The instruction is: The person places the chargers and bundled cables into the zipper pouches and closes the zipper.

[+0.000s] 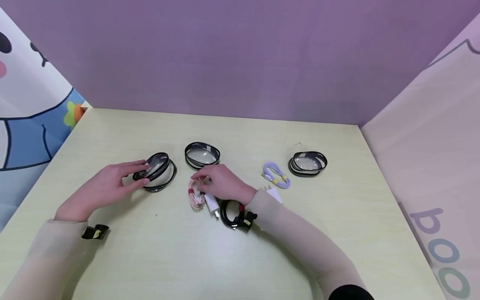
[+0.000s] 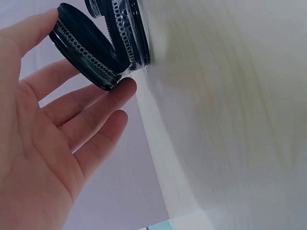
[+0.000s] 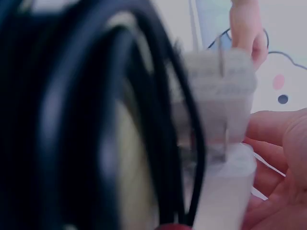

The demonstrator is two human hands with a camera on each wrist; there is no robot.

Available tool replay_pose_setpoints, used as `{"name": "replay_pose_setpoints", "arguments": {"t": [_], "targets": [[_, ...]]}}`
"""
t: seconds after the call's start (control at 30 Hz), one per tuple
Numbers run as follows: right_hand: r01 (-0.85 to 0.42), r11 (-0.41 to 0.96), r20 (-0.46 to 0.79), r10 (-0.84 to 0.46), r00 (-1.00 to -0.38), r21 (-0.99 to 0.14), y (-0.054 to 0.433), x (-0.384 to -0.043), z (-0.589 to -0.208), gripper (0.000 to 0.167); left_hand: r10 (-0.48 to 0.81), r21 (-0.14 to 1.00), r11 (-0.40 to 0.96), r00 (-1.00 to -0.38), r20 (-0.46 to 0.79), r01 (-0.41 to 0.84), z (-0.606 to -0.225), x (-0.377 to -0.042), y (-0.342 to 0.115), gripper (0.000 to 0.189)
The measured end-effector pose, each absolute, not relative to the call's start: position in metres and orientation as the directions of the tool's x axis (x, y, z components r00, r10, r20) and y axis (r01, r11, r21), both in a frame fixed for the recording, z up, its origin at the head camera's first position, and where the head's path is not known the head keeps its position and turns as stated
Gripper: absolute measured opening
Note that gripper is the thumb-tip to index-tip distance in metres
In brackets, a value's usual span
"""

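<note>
My left hand pinches the raised lid of a small round clear case with black zip trim, at the table's left. The case stands open; its base rests on the table. At mid-table my right hand bends over a coiled pink cable, finger and thumb around its upper end. A white plug adapter lies against the cable. Under my right wrist is a coiled black cable with a red band, large and blurred in the right wrist view.
Two more round clear cases stand open, one behind my right hand and one at the right. A coiled purple cable with yellow bands lies between them, near another white adapter. A purple wall closes off the back.
</note>
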State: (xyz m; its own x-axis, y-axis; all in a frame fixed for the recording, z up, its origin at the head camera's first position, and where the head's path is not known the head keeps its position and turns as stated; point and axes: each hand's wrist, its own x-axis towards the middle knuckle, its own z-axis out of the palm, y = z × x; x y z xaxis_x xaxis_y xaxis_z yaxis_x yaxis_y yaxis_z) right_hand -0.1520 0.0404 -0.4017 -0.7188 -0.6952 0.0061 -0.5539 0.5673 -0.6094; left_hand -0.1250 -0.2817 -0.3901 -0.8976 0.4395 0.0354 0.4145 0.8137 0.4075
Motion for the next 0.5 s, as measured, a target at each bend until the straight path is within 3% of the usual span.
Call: {"name": "replay_pose_setpoints", "arguments": {"t": [0.2,0.5], "targets": [[-0.502,0.586,-0.056,-0.683,-0.728,-0.636,0.040,-0.159,-0.411,0.038,0.443,0.400,0.815,-0.896,0.038,0.420,-0.392,-0.125,-0.283,0.051],[-0.394,0.585,-0.060,-0.608,-0.792,-0.709,0.038,-0.161,-0.418,0.020,0.447,0.395,0.812,-0.893,0.050,0.428,-0.394,-0.125,-0.284,0.050]]}}
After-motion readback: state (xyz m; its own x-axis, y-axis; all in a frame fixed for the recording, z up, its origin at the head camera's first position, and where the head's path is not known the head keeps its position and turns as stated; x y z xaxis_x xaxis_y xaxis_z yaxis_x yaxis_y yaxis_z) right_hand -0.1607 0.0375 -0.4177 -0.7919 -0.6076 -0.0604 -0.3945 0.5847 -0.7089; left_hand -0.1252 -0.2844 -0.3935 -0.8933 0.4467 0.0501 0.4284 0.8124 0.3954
